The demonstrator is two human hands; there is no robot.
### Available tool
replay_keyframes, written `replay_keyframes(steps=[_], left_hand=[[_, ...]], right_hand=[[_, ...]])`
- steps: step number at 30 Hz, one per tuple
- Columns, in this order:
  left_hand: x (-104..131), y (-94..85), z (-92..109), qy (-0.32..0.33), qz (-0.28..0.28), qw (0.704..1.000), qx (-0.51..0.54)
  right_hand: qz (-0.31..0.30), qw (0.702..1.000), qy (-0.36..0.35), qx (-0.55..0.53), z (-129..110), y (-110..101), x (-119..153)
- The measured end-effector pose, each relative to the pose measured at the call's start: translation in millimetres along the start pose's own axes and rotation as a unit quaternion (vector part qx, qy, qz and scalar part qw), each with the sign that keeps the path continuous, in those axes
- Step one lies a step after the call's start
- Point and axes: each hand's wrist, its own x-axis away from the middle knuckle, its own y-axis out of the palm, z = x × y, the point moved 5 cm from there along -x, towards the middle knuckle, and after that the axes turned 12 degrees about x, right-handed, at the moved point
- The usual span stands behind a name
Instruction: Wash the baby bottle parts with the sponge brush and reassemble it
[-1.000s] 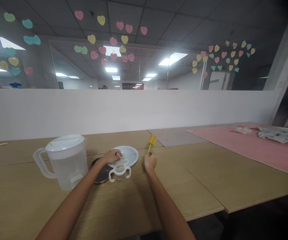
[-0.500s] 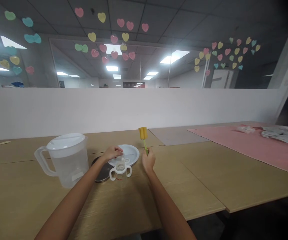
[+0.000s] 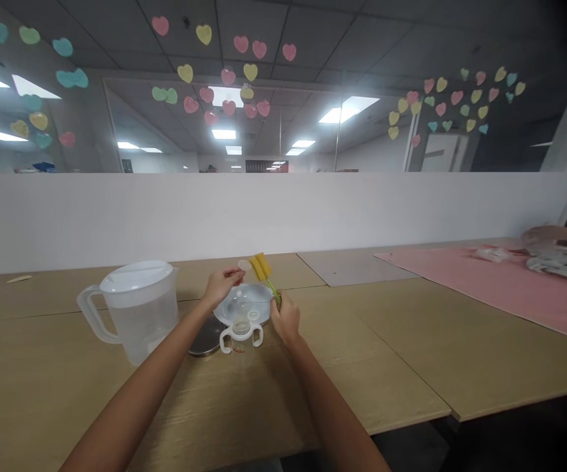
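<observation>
Above the white plate (image 3: 267, 314), my left hand (image 3: 221, 286) pinches a small round translucent disc (image 3: 244, 265), perhaps a bottle cap or lid. My right hand (image 3: 286, 317) is wrapped round the green handle of a sponge brush (image 3: 261, 266), whose yellow head tilts left, close beside the disc. Below both hands a clear baby bottle (image 3: 242, 343) stands upright with a white two-handled ring (image 3: 240, 335) round its neck. A small clear piece (image 3: 254, 316) lies on the plate behind the bottle. Left of the bottle is a dark round metal lid or tray (image 3: 206, 338), partly under my left forearm.
A translucent lidded pitcher (image 3: 140, 311) holding water stands at the left. A pink cloth (image 3: 450, 282) covers the table's right side, with crumpled plastic bags (image 3: 561, 263) on it. Another person's arm (image 3: 566, 234) reaches in there. A white wall (image 3: 224, 213) rises behind the table.
My left hand has risen from the plate with the small disc in its fingers. The sponge brush has tilted left towards it. At the far right, another person's arm has come into view.
</observation>
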Motion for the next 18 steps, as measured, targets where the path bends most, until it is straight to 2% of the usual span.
replay_keyframes(steps=[4, 7, 11, 14, 18], left_hand=[[5, 7.5, 20, 0.102, 0.012, 0.988, -0.119], [8, 9.0, 30, 0.149, 0.047, 0.979, -0.131], [8, 4.2, 33, 0.137, 0.072, 0.986, -0.066], [11, -0.7, 34, 0.136, 0.079, 0.984, -0.082], [16, 1.0, 32, 0.126, 0.036, 0.982, -0.135]], right_hand=[[0.013, 0.999, -0.033, 0.005, -3, 0, 1], [0.022, 0.998, -0.053, 0.002, -4, -1, 2], [0.024, 0.998, -0.053, 0.002, -5, -2, 4], [0.024, 0.999, -0.047, 0.001, -9, -4, 6], [-0.01, 0.999, -0.034, 0.042, -13, -1, 7]])
